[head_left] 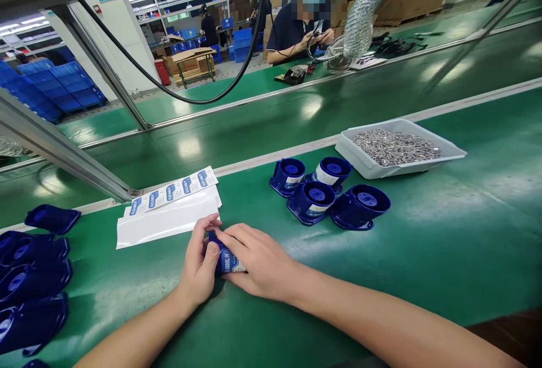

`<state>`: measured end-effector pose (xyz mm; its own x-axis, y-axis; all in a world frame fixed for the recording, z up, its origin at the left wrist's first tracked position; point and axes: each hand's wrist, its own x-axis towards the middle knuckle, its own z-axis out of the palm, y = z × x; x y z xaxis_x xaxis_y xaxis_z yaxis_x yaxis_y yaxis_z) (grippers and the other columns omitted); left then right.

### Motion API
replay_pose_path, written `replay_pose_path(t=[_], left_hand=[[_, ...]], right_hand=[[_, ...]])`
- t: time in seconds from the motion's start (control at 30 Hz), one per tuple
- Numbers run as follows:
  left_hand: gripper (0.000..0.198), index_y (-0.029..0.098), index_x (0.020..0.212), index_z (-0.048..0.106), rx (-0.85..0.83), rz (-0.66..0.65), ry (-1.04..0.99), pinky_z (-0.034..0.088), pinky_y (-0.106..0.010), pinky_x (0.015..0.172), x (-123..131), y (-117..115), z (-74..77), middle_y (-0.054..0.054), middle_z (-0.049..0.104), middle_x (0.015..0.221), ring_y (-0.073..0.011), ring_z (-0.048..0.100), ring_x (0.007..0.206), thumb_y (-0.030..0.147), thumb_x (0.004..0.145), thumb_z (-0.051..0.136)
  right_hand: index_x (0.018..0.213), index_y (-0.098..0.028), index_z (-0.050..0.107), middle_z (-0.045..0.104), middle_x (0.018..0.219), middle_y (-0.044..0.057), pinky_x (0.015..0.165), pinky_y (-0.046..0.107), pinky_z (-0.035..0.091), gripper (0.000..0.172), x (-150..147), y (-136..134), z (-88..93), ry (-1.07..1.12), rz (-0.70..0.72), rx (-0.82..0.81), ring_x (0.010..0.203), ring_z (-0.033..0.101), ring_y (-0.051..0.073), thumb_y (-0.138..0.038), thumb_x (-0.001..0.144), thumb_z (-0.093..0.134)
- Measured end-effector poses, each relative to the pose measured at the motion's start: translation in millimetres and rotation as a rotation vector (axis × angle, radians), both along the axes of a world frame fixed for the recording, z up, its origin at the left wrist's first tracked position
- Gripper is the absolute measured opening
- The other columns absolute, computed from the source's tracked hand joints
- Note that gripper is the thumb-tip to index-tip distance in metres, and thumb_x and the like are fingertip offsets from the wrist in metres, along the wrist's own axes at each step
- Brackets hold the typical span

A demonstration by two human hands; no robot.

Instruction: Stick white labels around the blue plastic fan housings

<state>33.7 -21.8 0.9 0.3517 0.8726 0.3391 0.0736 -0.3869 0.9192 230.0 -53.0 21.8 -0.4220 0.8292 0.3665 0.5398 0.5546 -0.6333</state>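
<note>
Between my two hands, low over the green work surface, is a blue plastic housing [230, 262] with a blue-and-white printed label on its side. My left hand [202, 263] wraps its left side, thumb toward me. From the right, my right hand [260, 261] grips it, fingers lying over the label and hiding part of it. Just behind my hands lies a sheet of labels [171, 192] on white backing paper [169, 224]. Several similar blue housings [359, 205] stand beyond my right hand, some showing labels.
A grey tray [368, 169] full of small metal screws stands at the back right. More blue housings [36, 283] line the left edge. A metal post [63, 148] rises at left, and a black cable [203, 100] hangs ahead. Across the belts, a masked person [292, 26] handles something small.
</note>
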Motion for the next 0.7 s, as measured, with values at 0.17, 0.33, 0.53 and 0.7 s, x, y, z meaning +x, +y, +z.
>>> replay_pose_path(t=[0.17, 0.33, 0.53, 0.7], left_hand=[[0.047, 0.026, 0.145, 0.057, -0.058, 0.034, -0.011, 0.048, -0.038, 0.102, 2, -3, 2.8, -0.010, 0.064, 0.128, -0.0255, 0.059, 0.117, 0.054, 0.108, 0.049], [0.048, 0.031, 0.148, 0.054, -0.074, 0.010, -0.020, 0.051, -0.034, 0.092, 3, -7, 7.5, -0.008, 0.061, 0.129, -0.0231, 0.059, 0.111, 0.055, 0.107, 0.051], [0.047, 0.034, 0.152, 0.051, -0.018, 0.020, 0.004, 0.053, -0.034, 0.094, 1, -8, 1.0, -0.008, 0.061, 0.133, -0.0217, 0.060, 0.108, 0.051, 0.108, 0.051], [0.045, 0.034, 0.148, 0.058, -0.003, 0.068, 0.012, 0.053, -0.033, 0.097, -8, -11, -6.7, -0.007, 0.065, 0.136, -0.0228, 0.064, 0.112, 0.047, 0.105, 0.060]], right_hand=[[0.141, -0.022, 0.067, 0.068, 0.104, 0.007, 0.086, 0.045, 0.058, 0.079, -8, 1, -8.7, 0.146, -0.044, -0.092, 0.097, 0.064, 0.028, -0.028, 0.067, 0.094], [0.125, -0.026, 0.077, 0.062, 0.097, 0.001, 0.081, 0.039, 0.054, 0.067, -8, 3, -1.2, 0.266, -0.055, -0.239, 0.091, 0.063, 0.023, -0.026, 0.061, 0.097], [0.116, -0.027, 0.082, 0.062, 0.094, 0.000, 0.078, 0.035, 0.054, 0.059, -5, 5, 0.1, 0.316, -0.031, -0.312, 0.086, 0.065, 0.021, -0.026, 0.059, 0.098], [0.123, -0.024, 0.081, 0.067, 0.096, -0.001, 0.089, 0.032, 0.057, 0.082, -11, 12, -14.5, 0.311, -0.020, -0.229, 0.087, 0.069, 0.020, -0.037, 0.045, 0.105]])
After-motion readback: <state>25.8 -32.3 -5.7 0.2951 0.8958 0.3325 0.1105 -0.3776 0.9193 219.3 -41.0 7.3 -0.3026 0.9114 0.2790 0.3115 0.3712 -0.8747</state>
